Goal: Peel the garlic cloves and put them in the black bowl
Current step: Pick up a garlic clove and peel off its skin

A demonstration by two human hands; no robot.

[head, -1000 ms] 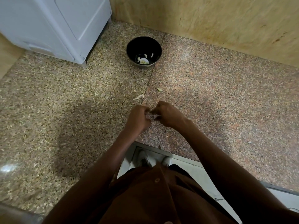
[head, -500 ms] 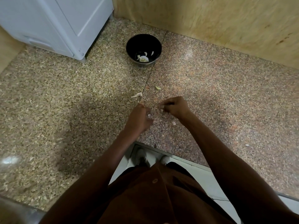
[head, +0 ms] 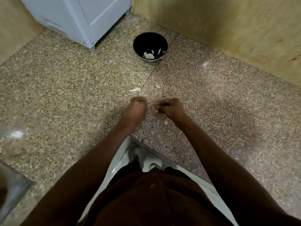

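Note:
The black bowl point(head: 150, 40) stands on the speckled stone counter at the back, with a few pale peeled garlic pieces point(head: 149, 55) in its bottom. In front of it, over the middle of the counter, my left hand point(head: 136, 110) is curled tight round a garlic clove that its fingers mostly hide. A short gap to the right, my right hand point(head: 171, 108) is curled too, and its fingertips pinch a small pale bit of garlic skin. The hands do not touch.
Garlic skin scraps lie on the counter: one point(head: 135, 89) just beyond my left hand, one point(head: 157, 86) to its right, one point(head: 165, 122) under my right wrist. A white appliance point(head: 84, 18) stands back left. A wooden wall point(head: 228, 30) runs behind.
My hands were pressed together on the clove and have pulled apart, the right one moving right. A scrap of skin has dropped onto the counter under my right wrist.

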